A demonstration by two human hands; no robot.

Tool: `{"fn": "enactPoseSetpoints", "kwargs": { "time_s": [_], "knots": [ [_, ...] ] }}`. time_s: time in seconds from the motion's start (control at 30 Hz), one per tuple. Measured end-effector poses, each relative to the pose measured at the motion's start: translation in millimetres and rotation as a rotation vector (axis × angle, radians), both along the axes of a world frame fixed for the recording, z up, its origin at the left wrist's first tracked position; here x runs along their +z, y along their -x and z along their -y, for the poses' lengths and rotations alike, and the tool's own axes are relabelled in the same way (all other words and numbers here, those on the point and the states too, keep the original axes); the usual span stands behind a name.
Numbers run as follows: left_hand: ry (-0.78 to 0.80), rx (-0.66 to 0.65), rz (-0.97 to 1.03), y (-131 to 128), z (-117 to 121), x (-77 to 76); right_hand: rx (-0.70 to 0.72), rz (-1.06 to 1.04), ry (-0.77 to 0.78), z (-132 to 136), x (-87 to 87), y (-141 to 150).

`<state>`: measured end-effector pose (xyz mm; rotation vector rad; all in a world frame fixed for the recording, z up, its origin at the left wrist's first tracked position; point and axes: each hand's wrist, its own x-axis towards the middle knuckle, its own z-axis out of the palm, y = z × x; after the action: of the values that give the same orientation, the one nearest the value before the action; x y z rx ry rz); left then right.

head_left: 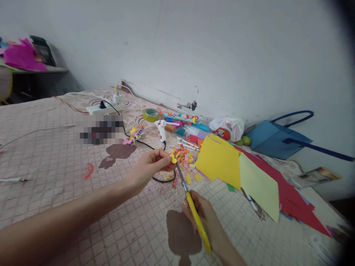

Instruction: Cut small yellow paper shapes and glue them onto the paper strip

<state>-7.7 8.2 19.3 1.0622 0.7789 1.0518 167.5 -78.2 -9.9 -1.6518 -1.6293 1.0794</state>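
Observation:
My left hand (151, 164) pinches a small yellow paper piece (173, 158) between thumb and fingers above the patterned cloth surface (55, 166). My right hand (206, 218) grips yellow-handled scissors (194, 210). Their metal blades point up and reach the yellow piece. Just behind the piece lies a heap of small coloured paper scraps (184, 155).
Yellow, pale green and red paper sheets (219, 160) lie to the right. A white glue gun (161, 130), a tape roll (151, 115), markers, a power strip (104, 108) with cables, a plastic bag (229, 128) and a blue bag (274, 138) sit along the wall.

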Motion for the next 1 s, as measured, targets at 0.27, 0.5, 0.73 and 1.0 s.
{"fn": "enactPoseSetpoints", "kwargs": {
  "time_s": [0.27, 0.5, 0.73, 1.0],
  "knots": [
    [0.005, 0.009, 0.034, -1.3, -0.3, -1.2, 0.017, -0.019, -0.021, 0.3, -4.0, -1.7],
    [0.007, -0.035, 0.005, 0.4, -3.6, -3.6, 0.035, 0.015, -0.081, -1.8, -13.1, -6.4],
    [0.009, -0.047, -0.033, 1.0, -4.2, -2.8, 0.021, 0.003, -0.05, -1.4, 2.8, -1.3],
    [-0.003, -0.041, -0.014, 1.8, -5.4, -5.0, 0.026, -0.027, -0.014, -0.7, -1.3, -3.9]
  ]
}}
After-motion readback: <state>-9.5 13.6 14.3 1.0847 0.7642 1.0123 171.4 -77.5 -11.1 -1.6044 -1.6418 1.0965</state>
